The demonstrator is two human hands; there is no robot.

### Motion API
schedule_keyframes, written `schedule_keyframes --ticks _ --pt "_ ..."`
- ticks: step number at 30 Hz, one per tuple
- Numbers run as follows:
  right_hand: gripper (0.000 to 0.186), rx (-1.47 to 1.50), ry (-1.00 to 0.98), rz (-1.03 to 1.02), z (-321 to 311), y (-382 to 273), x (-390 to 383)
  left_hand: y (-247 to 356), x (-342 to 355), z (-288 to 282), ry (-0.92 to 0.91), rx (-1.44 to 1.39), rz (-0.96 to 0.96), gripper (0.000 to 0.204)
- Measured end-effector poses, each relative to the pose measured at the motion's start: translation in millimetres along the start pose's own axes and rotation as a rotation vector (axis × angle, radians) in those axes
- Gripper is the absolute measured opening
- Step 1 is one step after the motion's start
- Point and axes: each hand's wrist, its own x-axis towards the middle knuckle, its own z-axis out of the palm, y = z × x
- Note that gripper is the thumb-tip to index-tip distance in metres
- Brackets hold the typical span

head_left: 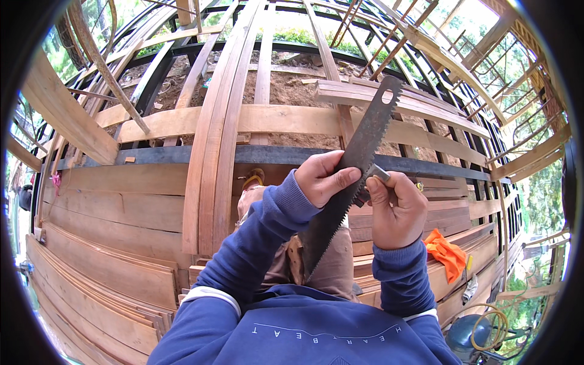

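A dark hand saw blade (pixel 370 139) slants across in front of my body, with a slot near its far end and its toothed edge turned to the right. My left hand (pixel 323 181) grips the blade near its middle, thumb lying on the flat side. Between the thumb and curled fingers of my right hand (pixel 398 210) is a short grey metal piece (pixel 378 173), held at the toothed edge; its exact kind is unclear. The blade's near end reaches down between my legs, beside a brown wooden piece (pixel 295 258). Whether that is the saw's handle I cannot tell.
Long wooden planks (pixel 210 158) run away from me on the left. Stacked boards (pixel 103 292) lie at the lower left. An orange cloth (pixel 446 254) rests on boards to the right, above a blue rounded container (pixel 468 331). Beyond a dark beam (pixel 274 154), open framing shows soil below.
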Motion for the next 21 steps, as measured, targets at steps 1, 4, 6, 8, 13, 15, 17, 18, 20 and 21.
schedule_keyframes --ticks 1,4,6,8,13,15,17,18,20,21 --pt "0.011 -0.018 -0.013 -0.035 -1 -1 1 -5 0 -1 0.009 -0.015 0.0 0.028" --pt "0.01 -0.027 0.011 -0.118 -5 -4 1 -4 0 -6 0.018 0.004 -0.003 0.034" --pt "0.01 0.02 0.084 -0.155 -6 -5 -3 6 -1 4 0.124 -0.102 -0.028 0.043" --pt "0.01 0.011 0.074 -0.139 -10 -9 -7 3 -2 -6 0.138 -0.143 -0.013 0.044" --pt "0.008 0.03 0.035 -0.228 -2 -10 -5 6 -3 -11 0.224 -0.086 0.03 0.05" --pt "0.009 0.044 0.028 -0.224 0 -9 -7 9 -3 -7 0.252 -0.074 0.037 0.051" --pt "0.009 0.04 0.015 -0.239 2 -8 -8 7 -3 -8 0.24 -0.068 0.072 0.051" --pt "0.01 0.049 0.01 -0.239 2 -8 -7 6 -3 -8 0.244 -0.091 0.07 0.05" --pt "0.011 0.063 -0.005 -0.241 3 -8 -6 6 -4 -6 0.254 -0.141 0.072 0.049" --pt "0.012 0.05 -0.008 -0.252 3 -8 -6 7 -4 -5 0.26 -0.139 0.06 0.049"
